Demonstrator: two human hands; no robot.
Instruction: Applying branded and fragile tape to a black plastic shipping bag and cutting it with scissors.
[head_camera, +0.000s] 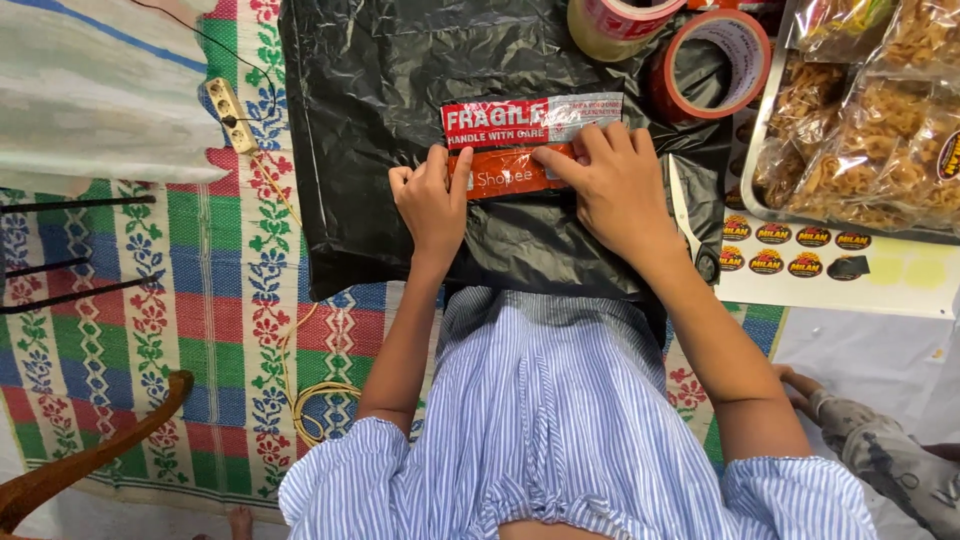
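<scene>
1. We see a black plastic parcel (400, 120) lying flat on a striped woven mat (200, 300), straight ahead of the person in a blue-and-white striped shirt (560, 420).
2. Two strips of tape lie across the middle of the parcel: a red and grey strip (530, 120) above, and an orange strip (505, 172) touching it just below.
3. The left hand (432, 200) lies flat on the parcel, fingers spread apart, with the thumb pressing the left end of the orange strip. It grips nothing.
4. The right hand (615, 185) is also flat and open, its fingertips (560, 160) pressing on the right end of the orange strip and the lower edge of the red and grey strip. Nothing is clamped in it either.
5. Two tape rolls (710, 65) sit at the top edge of the parcel, up and right of the right hand.
6. A pair of scissors (690, 225) lies just beside the right wrist, at the parcel's right edge.
7. Further right, a metal tray (765, 205) holds clear bags of fried snacks (860, 150); a sheet of round stickers (800, 250) lies below it.
8. A power strip (232, 115) rests on the mat, well left of the parcel.
9. Another person's hand (800, 385) shows at lower right, apart from the work.
</scene>
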